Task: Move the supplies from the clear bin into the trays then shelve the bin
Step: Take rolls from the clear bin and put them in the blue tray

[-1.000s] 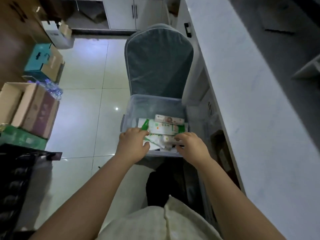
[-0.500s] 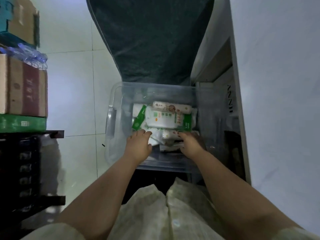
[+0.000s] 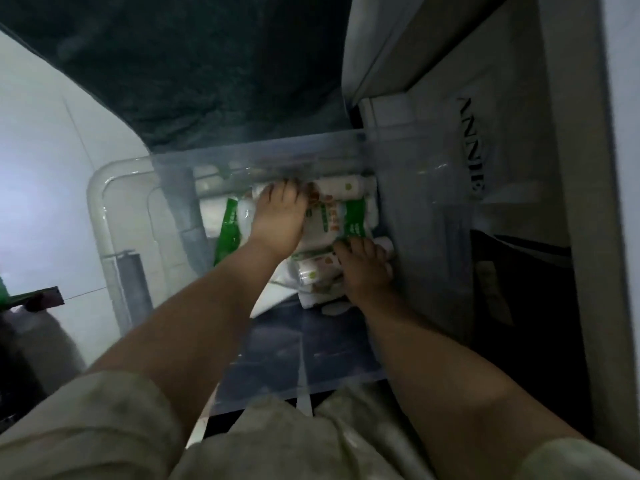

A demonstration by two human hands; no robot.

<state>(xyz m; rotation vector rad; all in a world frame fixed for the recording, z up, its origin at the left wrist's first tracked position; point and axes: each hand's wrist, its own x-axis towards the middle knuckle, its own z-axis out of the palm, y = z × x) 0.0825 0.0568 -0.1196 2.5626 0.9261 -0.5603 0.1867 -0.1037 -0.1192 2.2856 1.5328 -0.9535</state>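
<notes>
Clear bin, in front of chair back: contains supplies.
Left hand: fingers spread flat on green-and-white packet.
Right hand: lying over small packets near right wall; grip cannot be told.

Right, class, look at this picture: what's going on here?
A person leans over a clear plastic bin in front of a dark teal chair back, both bare arms reaching inside. The left hand lies on a large green-and-white packet. The right hand rests on smaller white packets nearer the person. The supplies in view are in the bin; none is lifted out yet.
</notes>
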